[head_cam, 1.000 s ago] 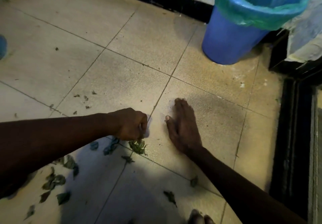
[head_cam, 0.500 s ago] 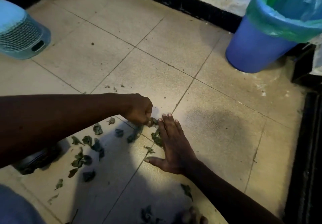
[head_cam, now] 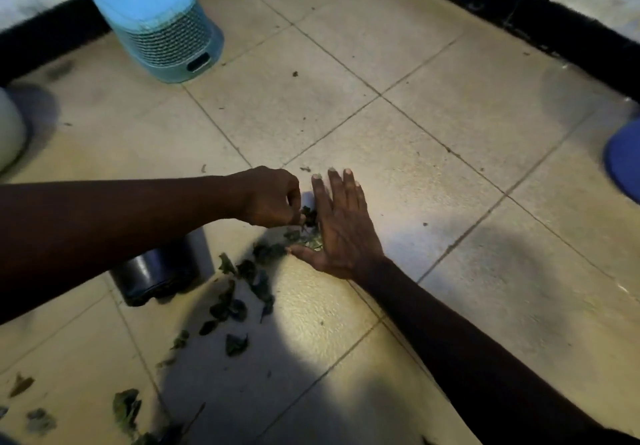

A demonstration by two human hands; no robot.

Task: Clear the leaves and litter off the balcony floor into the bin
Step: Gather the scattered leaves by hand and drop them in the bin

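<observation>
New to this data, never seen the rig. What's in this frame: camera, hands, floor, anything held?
No robot: a person's bare hands, filmed by one wide-angle camera on their head, looking down. The left hand pinches leaves; the right hand lies flat and open on the tiled floor beside that pile. Loose leaves lie scattered nearer the camera. An upturned turquoise basket and a black container sit nearby; the blue bin shows at the right edge.

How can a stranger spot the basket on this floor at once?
Start at the black kerb along the far left of the floor. Just in front of it sits the basket, upside down. It alone is turquoise with mesh sides; the nearer pot is black.
</observation>
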